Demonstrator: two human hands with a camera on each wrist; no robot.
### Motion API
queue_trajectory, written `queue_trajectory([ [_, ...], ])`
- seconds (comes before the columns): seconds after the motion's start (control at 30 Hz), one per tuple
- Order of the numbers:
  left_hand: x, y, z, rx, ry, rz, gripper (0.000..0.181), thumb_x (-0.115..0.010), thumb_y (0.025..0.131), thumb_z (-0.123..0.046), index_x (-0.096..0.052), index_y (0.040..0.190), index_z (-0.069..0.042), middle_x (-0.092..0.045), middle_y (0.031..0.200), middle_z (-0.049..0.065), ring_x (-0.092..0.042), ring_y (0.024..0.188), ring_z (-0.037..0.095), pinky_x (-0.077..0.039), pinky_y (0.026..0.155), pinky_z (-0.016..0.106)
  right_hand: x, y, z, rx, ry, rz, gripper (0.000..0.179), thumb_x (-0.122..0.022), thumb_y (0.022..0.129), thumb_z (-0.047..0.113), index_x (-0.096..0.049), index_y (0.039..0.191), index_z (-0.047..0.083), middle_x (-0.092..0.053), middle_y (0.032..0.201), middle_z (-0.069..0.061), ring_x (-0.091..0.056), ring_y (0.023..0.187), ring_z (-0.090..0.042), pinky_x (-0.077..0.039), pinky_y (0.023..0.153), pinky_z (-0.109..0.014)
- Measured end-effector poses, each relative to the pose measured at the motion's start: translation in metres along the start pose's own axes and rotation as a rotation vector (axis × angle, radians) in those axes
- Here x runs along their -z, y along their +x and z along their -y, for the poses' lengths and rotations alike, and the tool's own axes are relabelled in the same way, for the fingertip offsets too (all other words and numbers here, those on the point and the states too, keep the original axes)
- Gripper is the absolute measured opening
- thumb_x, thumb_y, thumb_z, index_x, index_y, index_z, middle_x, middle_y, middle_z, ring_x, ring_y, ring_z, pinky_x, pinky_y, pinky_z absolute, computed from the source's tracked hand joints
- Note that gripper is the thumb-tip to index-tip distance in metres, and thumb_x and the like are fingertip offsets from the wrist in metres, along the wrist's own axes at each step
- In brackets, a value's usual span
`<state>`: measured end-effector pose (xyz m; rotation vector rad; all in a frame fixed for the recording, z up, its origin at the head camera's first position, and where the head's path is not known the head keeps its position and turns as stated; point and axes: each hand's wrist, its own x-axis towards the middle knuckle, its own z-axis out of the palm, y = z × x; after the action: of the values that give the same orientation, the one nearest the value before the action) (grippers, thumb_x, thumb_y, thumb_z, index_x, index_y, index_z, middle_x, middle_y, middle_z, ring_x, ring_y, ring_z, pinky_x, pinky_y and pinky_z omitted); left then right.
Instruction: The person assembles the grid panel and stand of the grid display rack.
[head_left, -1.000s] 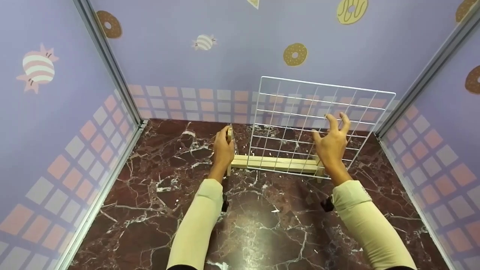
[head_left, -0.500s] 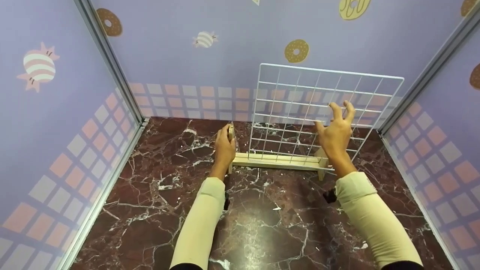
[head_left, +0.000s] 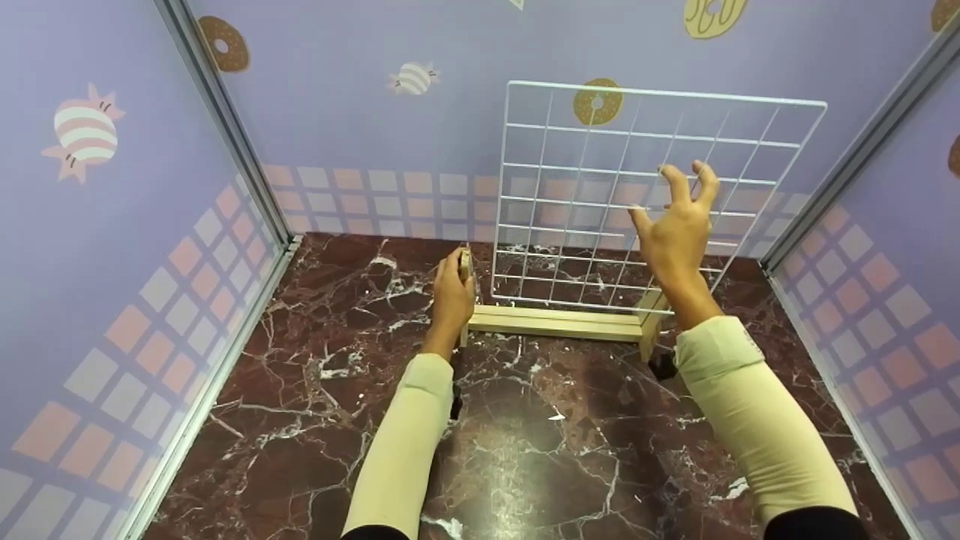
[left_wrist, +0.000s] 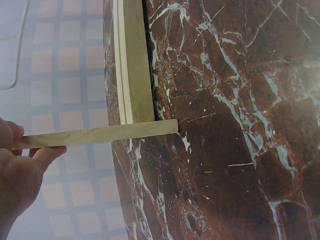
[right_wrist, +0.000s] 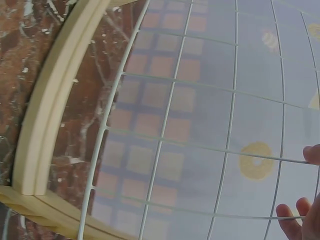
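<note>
My right hand (head_left: 679,240) grips a white wire grid panel (head_left: 574,201) by its inner wires, and the fingertips (right_wrist: 284,212) curl over them in the right wrist view. The panel hangs tilted above a pale wooden stand, its bottom edge apart from the grooved crossbar (head_left: 555,322). With my left hand (head_left: 452,298) I pinch the upper end of the stand's left end board (left_wrist: 100,134), between thumb and fingers. The other end board (head_left: 651,330) lies partly behind the grid and my right wrist. In the right wrist view, the crossbar (right_wrist: 52,100) runs beside the panel's lower edge.
The stand rests on a dark red marbled floor (head_left: 337,420) with scattered white specks. Purple walls (head_left: 315,112) with sweet and doughnut prints enclose it at the back and both sides. Grey metal strips (head_left: 225,127) line the corners.
My right hand has lifted the grid upward, so its bottom edge has risen from in front of the crossbar to above it. My left hand keeps its hold on the end board, almost unmoved.
</note>
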<state>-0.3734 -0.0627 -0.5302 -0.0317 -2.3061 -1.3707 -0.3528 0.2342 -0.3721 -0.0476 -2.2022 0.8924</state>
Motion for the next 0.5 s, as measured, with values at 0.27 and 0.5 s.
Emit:
queue_trajectory([
  [0.27, 0.002, 0.000, 0.001, -0.004, 0.018, 0.001, 0.052, -0.058, 0.092, 0.008, -0.051, 0.143, -0.001, -0.059, 0.131, 0.023, -0.058, 0.125, 0.038, -0.048, 0.110, 0.048, 0.001, 0.016, 0.026, 0.017, -0.016, -0.002, 0.060, -0.084, 0.083, 0.019, -0.058, 0.136, 0.022, -0.031, 0.160, -0.005, -0.068, 0.105, -0.031, -0.057, 0.086, -0.049],
  [0.5, 0.002, 0.000, -0.001, -0.012, 0.021, 0.001, 0.052, -0.059, 0.091, 0.008, -0.052, 0.142, 0.000, -0.060, 0.132, 0.023, -0.058, 0.126, 0.038, -0.047, 0.111, 0.048, -0.002, 0.022, 0.039, 0.011, -0.005, -0.014, 0.060, -0.083, 0.084, 0.018, -0.057, 0.137, 0.023, -0.030, 0.160, -0.005, -0.067, 0.104, -0.026, -0.058, 0.084, -0.045],
])
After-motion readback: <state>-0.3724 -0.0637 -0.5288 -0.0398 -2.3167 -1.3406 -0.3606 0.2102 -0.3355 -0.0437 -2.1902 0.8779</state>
